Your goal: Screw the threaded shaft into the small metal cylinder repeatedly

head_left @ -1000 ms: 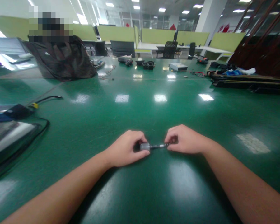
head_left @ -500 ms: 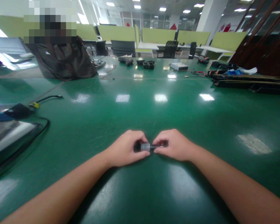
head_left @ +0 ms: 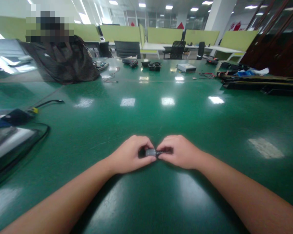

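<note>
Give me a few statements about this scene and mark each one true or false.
1. The left hand holds a gray cylinder. True.
2. The right hand is flat and holds nothing. False: its fingers are curled around a thin shaft extending from the cylinder.
3. The tabletop is green. True.
4. The dark bag is on the right side of the view. False: the bag is on the left.

No lettering, label, brand, number or sign can be read.
</note>
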Demonstrator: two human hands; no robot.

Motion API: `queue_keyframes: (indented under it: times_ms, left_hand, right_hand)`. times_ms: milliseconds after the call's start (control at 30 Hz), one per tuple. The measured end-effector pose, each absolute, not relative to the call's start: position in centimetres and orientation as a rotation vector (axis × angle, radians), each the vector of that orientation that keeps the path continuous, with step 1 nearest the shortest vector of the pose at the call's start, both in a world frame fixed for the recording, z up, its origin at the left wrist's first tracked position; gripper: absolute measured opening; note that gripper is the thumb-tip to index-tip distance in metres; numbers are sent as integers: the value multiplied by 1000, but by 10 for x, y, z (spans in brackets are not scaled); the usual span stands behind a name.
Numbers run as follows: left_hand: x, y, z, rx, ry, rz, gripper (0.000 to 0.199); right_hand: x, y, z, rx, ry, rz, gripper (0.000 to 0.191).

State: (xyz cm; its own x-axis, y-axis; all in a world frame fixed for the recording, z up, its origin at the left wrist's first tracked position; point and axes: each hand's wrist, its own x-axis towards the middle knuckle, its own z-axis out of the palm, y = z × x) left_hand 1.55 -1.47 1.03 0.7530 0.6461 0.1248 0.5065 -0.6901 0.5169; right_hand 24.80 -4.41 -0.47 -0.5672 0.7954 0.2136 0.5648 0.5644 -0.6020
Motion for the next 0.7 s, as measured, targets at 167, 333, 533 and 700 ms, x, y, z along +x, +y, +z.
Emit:
queue_keyframes:
  times_ms: [167, 333, 533, 700]
  left_hand:
    - [17, -15, 10, 2485, 870, 419, 20]
    - [17, -15, 10, 2484, 869, 432, 20]
    - [18, -16, 11, 2496, 864, 416, 20]
    - [18, -16, 11, 2518, 876, 407, 20]
  right_hand:
    - [249, -45, -3, -1082, -2354, 667, 10]
    - [250, -46, -4, -1069, -2363, 655, 11]
    - [250, -46, -4, -1040, -2371, 624, 11]
    - [250, -46, -4, -1011, -2377, 603, 12]
